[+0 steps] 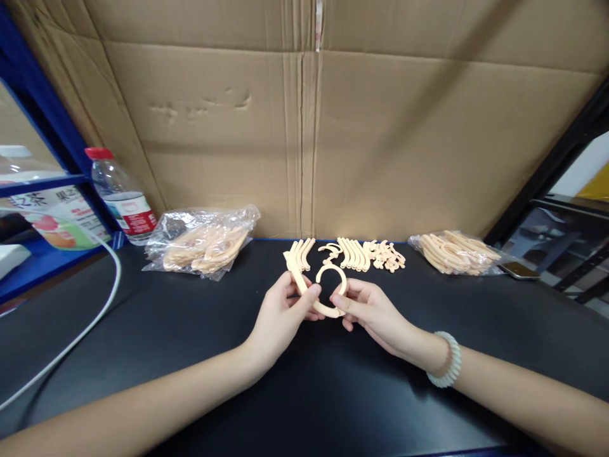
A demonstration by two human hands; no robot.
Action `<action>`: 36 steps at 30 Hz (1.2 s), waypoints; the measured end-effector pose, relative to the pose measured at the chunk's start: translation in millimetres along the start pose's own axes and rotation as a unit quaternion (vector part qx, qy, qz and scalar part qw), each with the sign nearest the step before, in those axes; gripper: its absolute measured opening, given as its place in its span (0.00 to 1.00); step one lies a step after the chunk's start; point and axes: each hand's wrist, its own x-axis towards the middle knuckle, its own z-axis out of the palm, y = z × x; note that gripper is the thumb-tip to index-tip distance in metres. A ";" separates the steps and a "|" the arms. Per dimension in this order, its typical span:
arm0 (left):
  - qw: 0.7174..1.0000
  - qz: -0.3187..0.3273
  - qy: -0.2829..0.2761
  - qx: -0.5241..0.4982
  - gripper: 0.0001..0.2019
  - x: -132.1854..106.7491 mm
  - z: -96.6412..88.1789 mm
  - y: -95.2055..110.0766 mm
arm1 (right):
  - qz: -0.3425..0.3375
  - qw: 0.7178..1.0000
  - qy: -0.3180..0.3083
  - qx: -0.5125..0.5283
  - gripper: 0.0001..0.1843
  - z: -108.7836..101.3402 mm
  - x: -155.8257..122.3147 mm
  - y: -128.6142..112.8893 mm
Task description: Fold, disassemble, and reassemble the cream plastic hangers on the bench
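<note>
Both hands meet over the middle of a black table. My left hand pinches a straight beige plastic strip between thumb and fingers. My right hand, with a pale bead bracelet on its wrist, pinches a curved beige plastic ring piece. The strip and the ring piece touch where my thumbs meet. Just behind them lie rows of loose beige plastic parts on the table.
A clear bag of beige parts lies at the back left, another bag at the back right. A water bottle stands far left by a blue shelf. A white cable crosses the left. A cardboard wall closes the back.
</note>
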 end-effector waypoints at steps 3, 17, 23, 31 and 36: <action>0.997 -0.059 -0.037 -0.031 0.17 -3.7 2.5 -1.2 | 0.007 1.000 0.004 0.002 0.17 1.3 0.2 2.2; 0.985 -0.101 -0.056 -0.127 0.12 1.1 -4.5 -1.5 | -0.271 0.718 0.040 -0.640 0.07 -98.9 38.9 -13.7; 0.985 -0.101 -0.065 -0.124 0.11 0.9 -6.0 -0.7 | -0.235 0.669 -0.004 -0.705 0.07 -118.4 40.7 -10.9; 0.985 -0.093 -0.080 -0.119 0.09 2.1 -8.7 -4.8 | -0.236 0.694 -0.021 -0.680 0.07 -115.0 41.2 -11.1; 0.983 -0.094 -0.082 -0.132 0.09 2.3 -8.2 -4.0 | -0.240 0.713 -0.047 -0.657 0.07 -114.5 41.9 -12.7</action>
